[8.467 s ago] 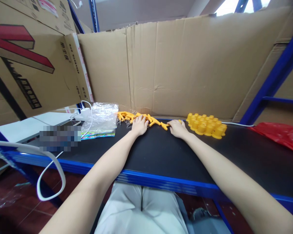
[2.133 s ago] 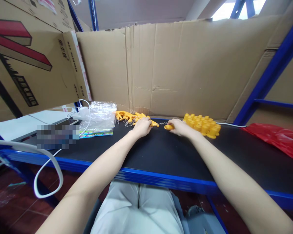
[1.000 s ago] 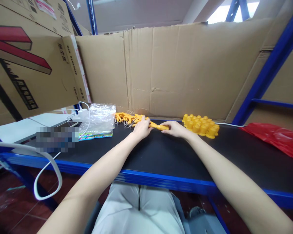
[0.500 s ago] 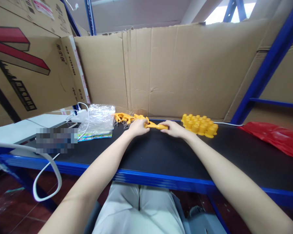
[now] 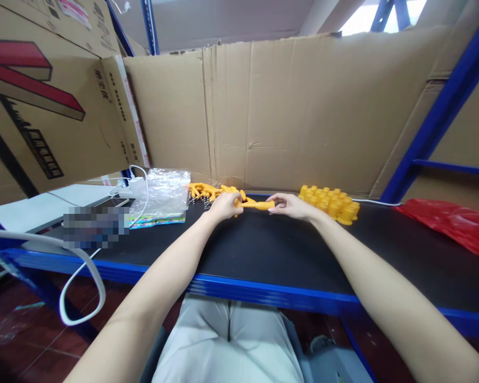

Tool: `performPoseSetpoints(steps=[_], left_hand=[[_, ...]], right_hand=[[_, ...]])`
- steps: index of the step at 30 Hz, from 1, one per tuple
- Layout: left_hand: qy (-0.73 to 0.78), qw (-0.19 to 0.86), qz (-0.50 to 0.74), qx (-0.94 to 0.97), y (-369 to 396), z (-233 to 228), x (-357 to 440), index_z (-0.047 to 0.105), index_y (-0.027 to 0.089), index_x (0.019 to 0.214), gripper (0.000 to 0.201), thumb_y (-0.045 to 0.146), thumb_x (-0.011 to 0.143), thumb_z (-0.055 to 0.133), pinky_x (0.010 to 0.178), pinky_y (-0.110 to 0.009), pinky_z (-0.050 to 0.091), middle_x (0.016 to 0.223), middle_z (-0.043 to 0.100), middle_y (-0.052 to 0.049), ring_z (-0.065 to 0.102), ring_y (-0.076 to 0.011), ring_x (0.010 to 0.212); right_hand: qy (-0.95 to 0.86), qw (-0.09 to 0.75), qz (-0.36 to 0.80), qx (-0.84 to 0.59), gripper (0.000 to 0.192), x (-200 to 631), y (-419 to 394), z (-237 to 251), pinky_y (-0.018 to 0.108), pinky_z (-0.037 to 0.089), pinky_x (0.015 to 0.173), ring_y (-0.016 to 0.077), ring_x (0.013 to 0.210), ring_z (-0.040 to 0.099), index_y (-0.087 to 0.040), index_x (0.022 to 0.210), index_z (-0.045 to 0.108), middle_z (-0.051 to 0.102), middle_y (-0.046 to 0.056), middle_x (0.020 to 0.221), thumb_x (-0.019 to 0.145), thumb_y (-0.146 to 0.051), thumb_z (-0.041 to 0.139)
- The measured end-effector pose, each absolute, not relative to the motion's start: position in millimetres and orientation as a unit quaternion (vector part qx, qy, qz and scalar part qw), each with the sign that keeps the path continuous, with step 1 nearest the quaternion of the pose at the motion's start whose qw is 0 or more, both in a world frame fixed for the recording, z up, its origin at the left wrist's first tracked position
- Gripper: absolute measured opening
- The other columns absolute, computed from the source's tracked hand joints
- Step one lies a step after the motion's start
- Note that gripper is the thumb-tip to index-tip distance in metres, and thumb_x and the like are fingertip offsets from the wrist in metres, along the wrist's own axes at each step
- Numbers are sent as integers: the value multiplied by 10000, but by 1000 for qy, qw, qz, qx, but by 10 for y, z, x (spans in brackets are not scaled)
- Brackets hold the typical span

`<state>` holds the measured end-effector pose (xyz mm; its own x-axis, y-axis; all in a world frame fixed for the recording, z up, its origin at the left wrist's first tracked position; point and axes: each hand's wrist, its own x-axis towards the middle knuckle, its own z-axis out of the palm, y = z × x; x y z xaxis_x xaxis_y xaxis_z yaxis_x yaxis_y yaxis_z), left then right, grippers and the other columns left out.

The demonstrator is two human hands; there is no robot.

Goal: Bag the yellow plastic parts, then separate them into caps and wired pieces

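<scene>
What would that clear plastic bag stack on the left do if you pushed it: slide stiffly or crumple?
The clear plastic bag stack would probably crumple: its top looks wrinkled and puffy. It likely weighs little, being thin film. On the black shelf top it might slide, dragging the white cable that crosses it.

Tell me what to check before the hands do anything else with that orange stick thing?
1. Left hand grips one end of the orange piece: ok.
2. Right hand pinches the other end: ok.
3. Piece lifted off the black bench top: cannot tell.
4. Pile of orange pieces close behind left hand: ok.
5. Yellow caps clustered beside right hand: ok.
6. Plastic bag apart from both hands: ok.
</scene>
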<state>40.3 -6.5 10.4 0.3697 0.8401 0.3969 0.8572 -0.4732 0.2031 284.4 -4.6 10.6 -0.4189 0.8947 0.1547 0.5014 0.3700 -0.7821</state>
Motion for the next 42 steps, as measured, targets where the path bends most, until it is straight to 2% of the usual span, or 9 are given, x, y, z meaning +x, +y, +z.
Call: performPoseSetpoints(steps=[3,10,15,19,26,31,36,39,42], left_hand=[[-508,34,-229,-829,-80,106,417,623,210,975,294,283,693,583,720,-296,452,797,641,-36,613,-210,800],[-525,37,-232,-818,-100,101,453,631,208,964,291,273,684,583,718,-301,457,814,648,-46,617,-222,815],[-530,29,-243,-812,-82,89,452,636,207,936,276,282,676,582,690,-284,449,813,647,-46,613,-216,800],[-529,31,-246,-812,-88,95,459,632,213,960,297,308,682,589,700,-291,448,802,643,-42,614,-218,793],[-536,33,-241,-809,-122,137,470,627,215,973,295,274,686,590,707,-294,457,811,653,-45,621,-229,812],[-546,32,-238,-803,-120,132,475,613,213,996,306,296,702,596,716,-301,458,834,658,-54,623,-235,833],[-538,27,-246,-806,-93,114,453,610,216,980,303,364,715,607,712,-301,460,839,658,-56,621,-235,840],[-538,25,-248,-806,-76,107,442,608,220,981,306,371,716,615,719,-300,458,843,657,-54,619,-230,842],[-533,25,-252,-807,-78,111,442,608,217,965,296,372,713,622,698,-291,453,812,651,-46,618,-223,811]], right_hand=[[-736,308,414,-438,316,2847,-59,88,263,501,724,130,712,640,-116,996,577,662,81,855,803,-365,577],[-670,336,460,-476,447,2746,-30,-17,221,458,487,112,467,577,-130,869,504,642,72,635,867,-559,379],[-675,330,502,-429,363,2828,-76,48,226,487,565,110,591,618,-179,1041,415,671,46,772,810,-391,598],[-678,324,504,-426,323,2856,-106,88,214,467,515,92,503,573,-156,911,453,649,35,665,804,-426,594],[-645,313,486,-500,583,2751,-56,22,208,357,333,88,310,438,-136,710,505,549,45,437,796,-688,338],[-642,308,487,-505,619,2748,-71,39,208,398,384,99,384,519,-105,786,551,627,87,572,800,-686,338],[-661,325,493,-464,413,2799,-116,79,219,488,564,110,615,622,-145,1105,512,676,101,921,810,-425,582],[-663,333,499,-448,442,2834,-112,72,235,498,612,106,635,623,-151,1165,459,675,83,898,790,-306,633],[-671,333,507,-427,309,2843,-86,58,215,486,584,98,593,613,-121,1001,517,672,71,788,802,-335,617]])
